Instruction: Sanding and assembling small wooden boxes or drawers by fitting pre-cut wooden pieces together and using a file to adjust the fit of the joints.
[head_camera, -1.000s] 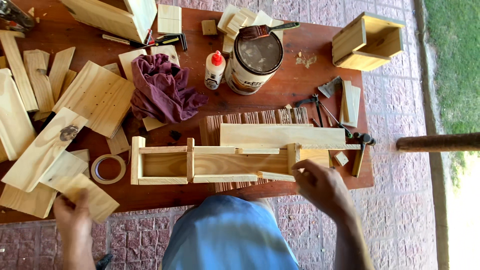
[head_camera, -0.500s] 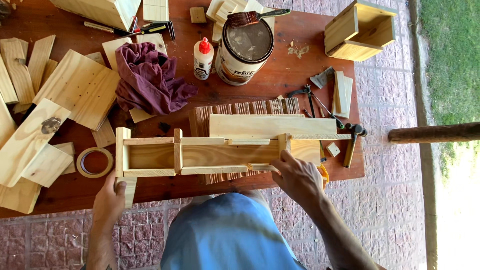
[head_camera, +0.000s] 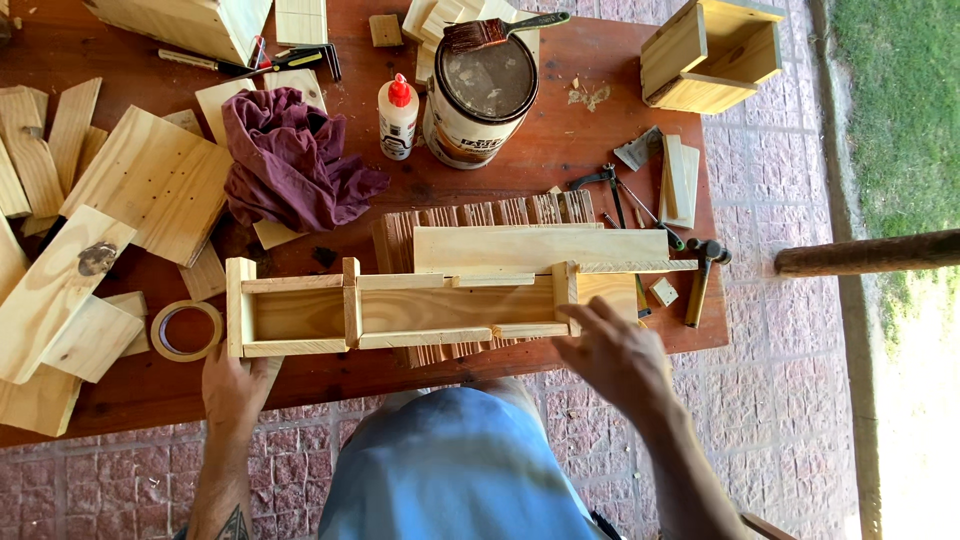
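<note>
A long open wooden frame (head_camera: 400, 305) lies across the lower middle of the picture, near the front edge of the reddish table (head_camera: 560, 160). Its two long rails, the end piece at the left and two cross dividers look fitted; the right end past the second divider seems unclosed, so by my judgement the box is partly built, with sides or a base yet to go on. The left hand (head_camera: 235, 385) grips the frame's lower left corner from below, fingers closed against the wood. The right hand (head_camera: 615, 355) hovers at the lower right end by the second divider, fingers loosely spread, touching or almost touching the rail; I cannot tell which.

A flat board (head_camera: 540, 248) lies just behind the frame. Room is tight: a hammer (head_camera: 700, 275) sits at the right table edge, a tape roll (head_camera: 186, 330) just left of the frame, a purple rag (head_camera: 290, 160), glue bottle (head_camera: 398, 118) and paint can (head_camera: 480, 95) behind, and loose boards (head_camera: 70, 290) crowd the left. The open space is at the front edge, toward the person
</note>
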